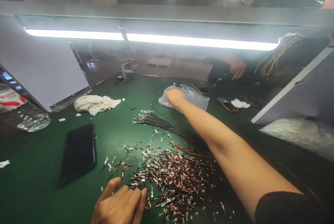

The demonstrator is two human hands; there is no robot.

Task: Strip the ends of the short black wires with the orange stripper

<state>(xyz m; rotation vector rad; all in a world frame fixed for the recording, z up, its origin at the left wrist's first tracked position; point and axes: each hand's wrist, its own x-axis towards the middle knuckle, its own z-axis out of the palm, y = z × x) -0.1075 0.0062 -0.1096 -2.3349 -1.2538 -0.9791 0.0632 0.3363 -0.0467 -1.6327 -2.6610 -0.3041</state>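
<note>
My right hand point(175, 97) is stretched far forward, closed, over a clear plastic bag point(197, 95). A thin dark line shows beside its fingers, but what they hold is hidden. Short of it lies a bundle of black wires point(161, 123) with bare or metal-tipped ends fanned to the left. One loose wire with a blue tip point(150, 105) lies just beyond the bundle. At the near edge my left hand point(118, 201) rests with fingers curled; whatever is under them is hidden. It borders a heap of copper and black wire scraps point(180, 175) with silvery terminals among them.
A black phone point(78, 151) and a white cloth point(96, 104) lie left on the green table point(31, 168). A red wire point(191, 153) crosses behind the heap. Rightward are a dark device point(227, 105) and a plastic bag point(294, 131). Another person's hand point(237, 66) shows beyond the table.
</note>
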